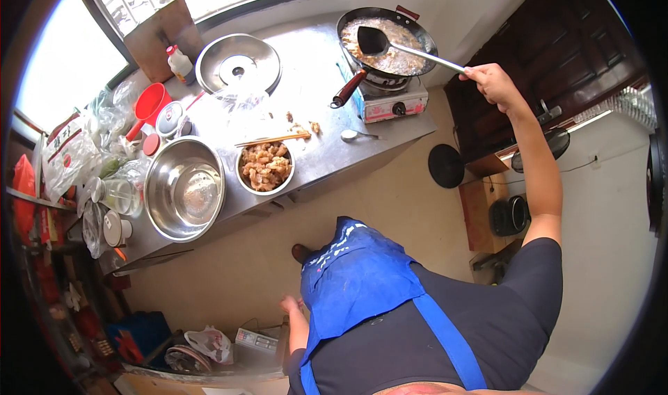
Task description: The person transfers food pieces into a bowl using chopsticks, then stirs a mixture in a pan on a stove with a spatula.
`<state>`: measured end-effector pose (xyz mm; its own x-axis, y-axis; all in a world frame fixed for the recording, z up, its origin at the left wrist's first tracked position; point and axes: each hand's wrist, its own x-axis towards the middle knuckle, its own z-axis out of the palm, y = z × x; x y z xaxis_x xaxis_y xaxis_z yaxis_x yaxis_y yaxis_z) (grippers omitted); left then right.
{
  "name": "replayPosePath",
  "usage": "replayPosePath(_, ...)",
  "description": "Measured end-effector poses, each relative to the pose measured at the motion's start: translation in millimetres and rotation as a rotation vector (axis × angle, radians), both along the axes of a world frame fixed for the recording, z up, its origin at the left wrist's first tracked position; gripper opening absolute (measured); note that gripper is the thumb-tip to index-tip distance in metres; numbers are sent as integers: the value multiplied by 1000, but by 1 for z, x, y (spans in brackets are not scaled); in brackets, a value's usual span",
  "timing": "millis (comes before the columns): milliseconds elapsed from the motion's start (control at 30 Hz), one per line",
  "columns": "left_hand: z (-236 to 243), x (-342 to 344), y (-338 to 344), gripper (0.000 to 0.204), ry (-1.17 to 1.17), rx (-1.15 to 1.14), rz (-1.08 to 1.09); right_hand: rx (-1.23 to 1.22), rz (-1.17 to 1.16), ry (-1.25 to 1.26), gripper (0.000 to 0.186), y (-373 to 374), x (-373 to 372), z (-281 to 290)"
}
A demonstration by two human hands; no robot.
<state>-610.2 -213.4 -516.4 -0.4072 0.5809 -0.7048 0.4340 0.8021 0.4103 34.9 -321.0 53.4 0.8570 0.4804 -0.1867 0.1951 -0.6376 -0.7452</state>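
My right hand [495, 87] is closed around the end of a long metal handle belonging to a black wok spatula [374, 41]. The spatula's blade is over a black wok [429, 46], where pieces fry in bubbling oil. A portable gas stove [392, 108] with a front knob supports the wok, whose wooden handle [349, 89] points toward me. My left hand [292, 303] hangs low beside my blue apron [369, 273], away from the counter. It is small and partly hidden, so its grip is unclear. Raw-looking meat chunks [265, 167] fill a steel bowl, with chopsticks [273, 140] at its far rim.
On the steel counter [316, 110] are a large steel basin [214, 207], a wide round lid [268, 55], a spoon [353, 136], a red dipper [152, 103] and a white bottle [179, 64]. Plastic bags [66, 158] and jars crowd its left end. A dark door [550, 54] stands right.
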Motion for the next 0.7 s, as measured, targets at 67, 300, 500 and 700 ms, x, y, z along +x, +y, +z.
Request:
replayPosePath(67, -3, -3, 3, 51, -29, -57, -2, -129, 54, -64, 32, 7, 1, -11)
replayPosePath(300, -12, -13, 7, 49, -137, -154, 44, -462, 244, -730, 28, 33, -14, -60)
replayPosePath(500, -11, -23, 5, 48, -192, -89, 123, -564, 279, -1017, 23, 43, -12, -105)
replayPosePath(700, 41, 1, -5, 51, -79, 32, 196, -572, 269, -1072, 25, 48, 4, -136)
